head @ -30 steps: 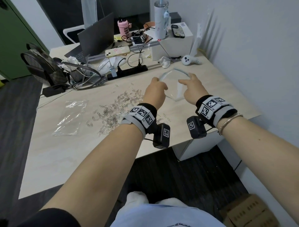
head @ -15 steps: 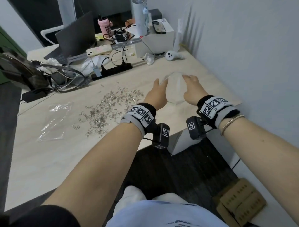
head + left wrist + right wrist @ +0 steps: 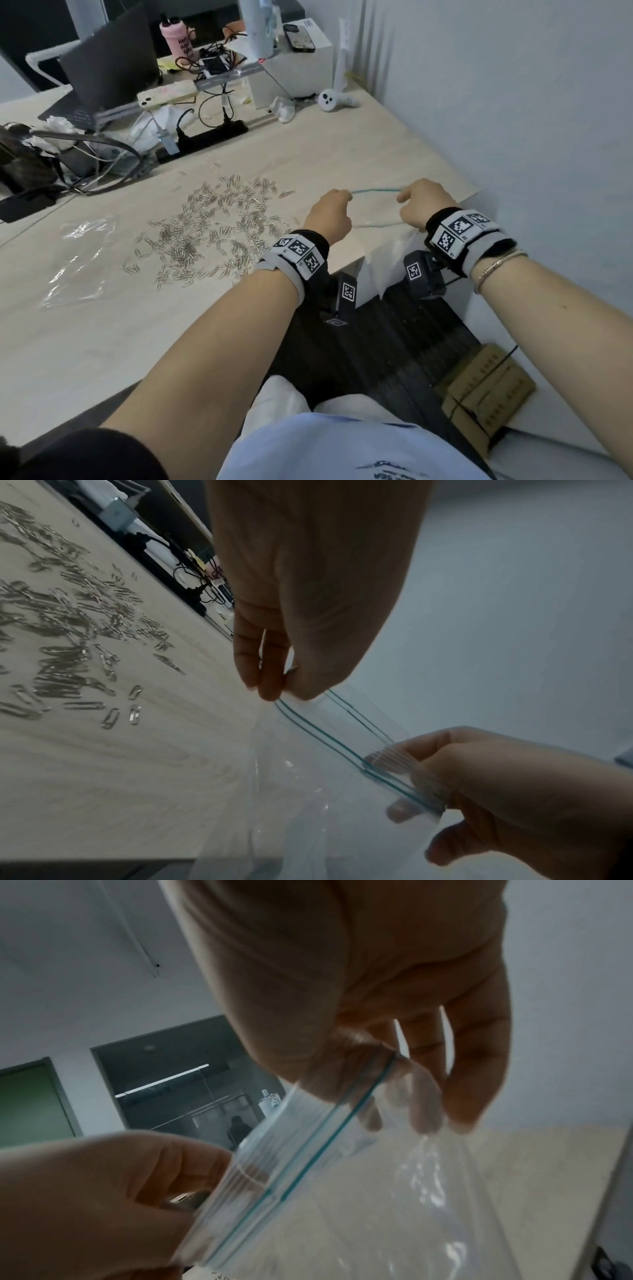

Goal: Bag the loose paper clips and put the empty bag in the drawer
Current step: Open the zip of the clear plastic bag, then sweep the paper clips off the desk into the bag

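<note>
A clear zip bag with a green seal strip hangs over the desk's near right corner, its mouth up. My left hand pinches the left end of the seal, my right hand pinches the right end. The seal's two sides stand slightly apart between the hands. A wide scatter of silver paper clips lies on the desk left of my left hand. A second clear bag lies flat and crumpled further left.
Along the back of the wooden desk sit a black power strip, cables, a laptop, a phone, a white box and a handbag. The wall runs close on the right. Cardboard lies on the floor.
Both hands drew the bag toward me, from mid-desk to the near right corner, and turned it mouth up. The fingers went from fairly straight to a pinch on the seal's ends.
</note>
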{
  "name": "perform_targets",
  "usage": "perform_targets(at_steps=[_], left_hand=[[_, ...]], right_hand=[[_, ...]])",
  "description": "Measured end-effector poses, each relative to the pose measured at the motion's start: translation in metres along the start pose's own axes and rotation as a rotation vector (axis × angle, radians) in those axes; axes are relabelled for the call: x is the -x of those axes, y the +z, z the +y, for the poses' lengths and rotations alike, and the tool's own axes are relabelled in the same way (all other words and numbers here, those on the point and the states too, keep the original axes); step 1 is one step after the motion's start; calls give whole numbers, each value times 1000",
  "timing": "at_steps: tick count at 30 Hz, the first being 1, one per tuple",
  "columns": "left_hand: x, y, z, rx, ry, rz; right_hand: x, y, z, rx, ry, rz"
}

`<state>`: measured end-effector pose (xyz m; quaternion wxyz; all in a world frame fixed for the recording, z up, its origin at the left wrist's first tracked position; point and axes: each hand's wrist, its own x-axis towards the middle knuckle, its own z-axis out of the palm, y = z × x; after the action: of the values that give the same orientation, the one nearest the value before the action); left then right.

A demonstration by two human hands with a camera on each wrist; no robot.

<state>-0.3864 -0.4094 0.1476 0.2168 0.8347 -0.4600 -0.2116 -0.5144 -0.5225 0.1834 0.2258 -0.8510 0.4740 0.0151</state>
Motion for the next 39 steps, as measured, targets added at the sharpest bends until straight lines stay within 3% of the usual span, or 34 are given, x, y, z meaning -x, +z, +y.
perform_targets(at_steps=[7, 10, 14, 19, 23, 25, 32, 39], left_hand=[[17, 19, -26, 51, -60, -24], [27, 28, -40, 54, -97, -62], [37, 32, -63, 61, -164, -228], [48, 27, -92, 90, -217, -249], [56, 26, -118, 186, -229, -144], [59, 28, -129, 209, -247, -90], [70, 18, -171, 127, -326, -291], [85, 3, -207, 222, -322, -137]], right_hand=[[4, 39, 8, -170, -266, -119], [0, 55, 5, -72, -234, -169], [-4, 70, -3, 93, -112, -341], [-9, 101, -18, 102, -177, -491], [-12, 119, -39, -173, -386, -418], [-13, 126, -51, -176, -438, -387], [-24, 159, -76, 88, -316, -598], [-21, 179, -115, -255, -428, -528]])
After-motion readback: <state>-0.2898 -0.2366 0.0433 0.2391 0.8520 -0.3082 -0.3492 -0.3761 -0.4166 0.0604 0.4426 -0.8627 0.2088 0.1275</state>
